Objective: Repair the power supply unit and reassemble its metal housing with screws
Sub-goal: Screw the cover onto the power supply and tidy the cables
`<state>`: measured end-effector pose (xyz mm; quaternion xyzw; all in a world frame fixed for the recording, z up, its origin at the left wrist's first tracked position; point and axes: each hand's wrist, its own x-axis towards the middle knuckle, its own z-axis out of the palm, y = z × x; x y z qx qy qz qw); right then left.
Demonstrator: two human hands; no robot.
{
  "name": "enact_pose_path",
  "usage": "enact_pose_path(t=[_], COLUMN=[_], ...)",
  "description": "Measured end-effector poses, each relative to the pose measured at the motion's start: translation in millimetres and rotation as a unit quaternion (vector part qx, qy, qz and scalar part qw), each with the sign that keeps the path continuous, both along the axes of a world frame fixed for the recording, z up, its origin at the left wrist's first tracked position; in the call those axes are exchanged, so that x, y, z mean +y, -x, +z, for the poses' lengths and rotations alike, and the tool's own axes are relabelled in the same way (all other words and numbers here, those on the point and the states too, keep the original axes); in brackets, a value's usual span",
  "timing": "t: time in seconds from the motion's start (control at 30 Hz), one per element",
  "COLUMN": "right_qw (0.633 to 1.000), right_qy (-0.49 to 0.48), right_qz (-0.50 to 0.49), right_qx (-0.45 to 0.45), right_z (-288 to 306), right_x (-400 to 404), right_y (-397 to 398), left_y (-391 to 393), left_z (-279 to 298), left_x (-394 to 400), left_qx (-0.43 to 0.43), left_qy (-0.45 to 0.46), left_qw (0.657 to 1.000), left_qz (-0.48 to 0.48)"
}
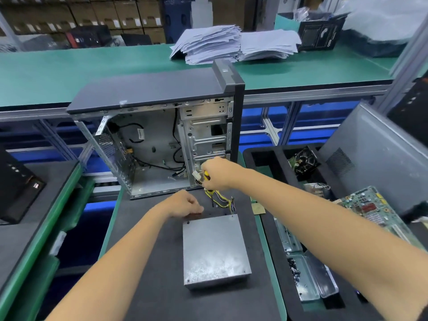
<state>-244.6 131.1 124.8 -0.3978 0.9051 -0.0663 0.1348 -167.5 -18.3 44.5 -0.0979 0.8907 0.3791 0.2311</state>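
Note:
The power supply unit (214, 250), a closed grey metal box, lies on the dark mat in front of me. A bundle of yellow and black wires (220, 198) runs from its far edge up to my right hand (216, 173), which grips a yellow-handled tool together with the white connector (196, 175) at the wire ends. My left hand (185, 202) hovers with curled fingers just beyond the unit's far left corner; whether it pinches something small I cannot tell. An open computer case (159, 135) stands upright behind both hands.
To the right, a black foam tray (261, 158) holds a fan, a green circuit board (368, 207), metal brackets and a clear box of small parts. A grey side panel (375, 158) leans at the right. Paper stacks (208, 42) lie on the green bench behind.

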Motion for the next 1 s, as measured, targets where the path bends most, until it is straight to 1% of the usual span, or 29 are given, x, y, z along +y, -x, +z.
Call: enact_pose_path(t=[0.13, 0.23, 0.33, 0.43, 0.53, 0.67, 0.73, 0.77, 0.83, 0.87, 0.93, 1.0], right_qw=[0.999, 0.998, 0.998, 0.997, 0.997, 0.996, 0.997, 0.998, 0.999, 0.998, 0.994, 0.988], right_qy=[-0.039, -0.065, -0.065, -0.071, -0.076, -0.081, -0.072, -0.059, -0.011, 0.019, 0.075, 0.114], right_qz=[-0.005, -0.002, -0.002, 0.001, 0.012, 0.020, 0.013, 0.006, -0.013, -0.026, -0.059, -0.083], right_qx=[-0.012, -0.011, -0.017, -0.014, -0.017, -0.028, -0.032, -0.037, -0.049, -0.055, -0.061, -0.058], right_z=[-16, -25, -32, -39, -44, -42, -38, -36, -28, -23, -15, -9], right_x=[18, 32, 37, 33, 30, 29, 28, 27, 24, 23, 19, 15], right_y=[8, 11, 15, 16, 16, 17, 19, 20, 23, 24, 25, 23], left_y=[23, 32, 41, 47, 52, 52, 50, 49, 49, 48, 43, 36], left_z=[-22, -39, -50, -55, -58, -59, -58, -57, -52, -49, -40, -33], left_x=[22, 31, 34, 36, 38, 39, 39, 38, 36, 36, 35, 33], left_qx=[0.065, 0.078, 0.056, 0.048, 0.054, 0.041, 0.046, 0.058, 0.077, 0.080, 0.094, 0.115], left_qy=[0.106, 0.155, 0.186, 0.209, 0.215, 0.213, 0.190, 0.160, 0.066, 0.011, -0.087, -0.136], left_qw=[0.991, 0.980, 0.972, 0.968, 0.966, 0.966, 0.973, 0.980, 0.995, 0.996, 0.987, 0.974], left_qz=[-0.055, -0.101, -0.129, -0.132, -0.133, -0.138, -0.124, -0.099, -0.014, 0.031, 0.098, 0.138])
